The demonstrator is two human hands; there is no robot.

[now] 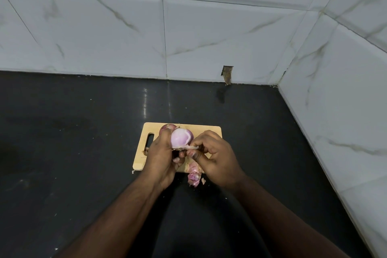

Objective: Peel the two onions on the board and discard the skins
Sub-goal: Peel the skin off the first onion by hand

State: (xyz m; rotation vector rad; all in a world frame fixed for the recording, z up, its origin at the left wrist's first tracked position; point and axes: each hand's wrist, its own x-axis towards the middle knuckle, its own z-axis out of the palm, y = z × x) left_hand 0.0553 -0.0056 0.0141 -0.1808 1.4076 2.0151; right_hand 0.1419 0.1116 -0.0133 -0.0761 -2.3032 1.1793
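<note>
While the left hand [161,153] grips a half-peeled onion [180,137] above the wooden board [209,131], the right hand [211,153] pinches a strip of skin [193,147] at its base. Second onion [166,127]: unpeeled, far edge of board. Loose skins [193,175]: near edge, spilling onto black counter [73,142].

No readable text, labels, brands or numbers anywhere in view.
</note>
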